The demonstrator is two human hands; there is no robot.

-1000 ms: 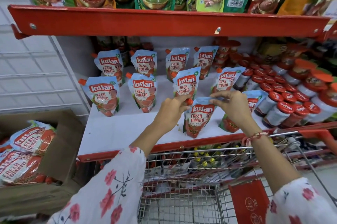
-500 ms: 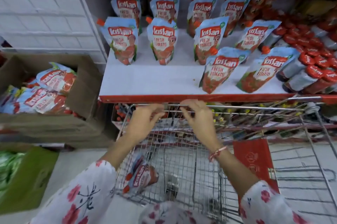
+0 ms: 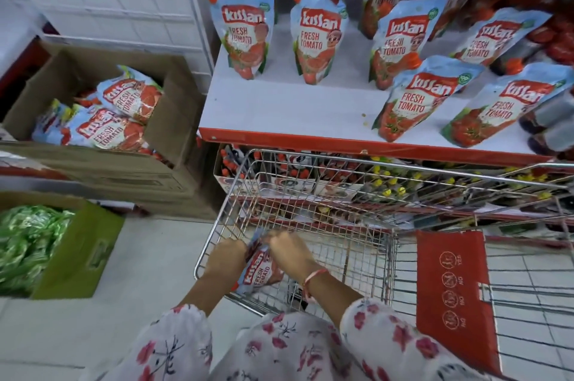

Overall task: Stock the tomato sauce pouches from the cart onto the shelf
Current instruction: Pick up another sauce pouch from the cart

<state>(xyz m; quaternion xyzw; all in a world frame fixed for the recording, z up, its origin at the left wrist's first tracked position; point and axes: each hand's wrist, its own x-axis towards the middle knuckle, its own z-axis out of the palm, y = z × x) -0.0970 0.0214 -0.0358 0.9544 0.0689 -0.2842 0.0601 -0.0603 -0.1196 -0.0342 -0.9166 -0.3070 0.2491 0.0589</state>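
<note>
Down inside the wire cart (image 3: pixel 326 169), a tomato sauce pouch (image 3: pixel 259 272) lies tilted near the left corner. My left hand (image 3: pixel 226 259) and my right hand (image 3: pixel 290 251) both grip its upper end, one on each side. On the white shelf (image 3: pixel 279 104) above the cart, several more tomato sauce pouches (image 3: pixel 245 36) stand upright in rows, and two at the front right lean forward.
A cardboard box (image 3: pixel 174 101) holding more pouches sits left of the shelf. A green box (image 3: pixel 77 253) of green packets is on the floor at the lower left. Red-capped bottles (image 3: pixel 556 119) crowd the shelf's right end. The cart's red seat flap (image 3: pixel 453 293) is at right.
My hands left the pouch placed on the shelf, dropped past the cart's rim and closed on a pouch in the cart. The view tilted downward.
</note>
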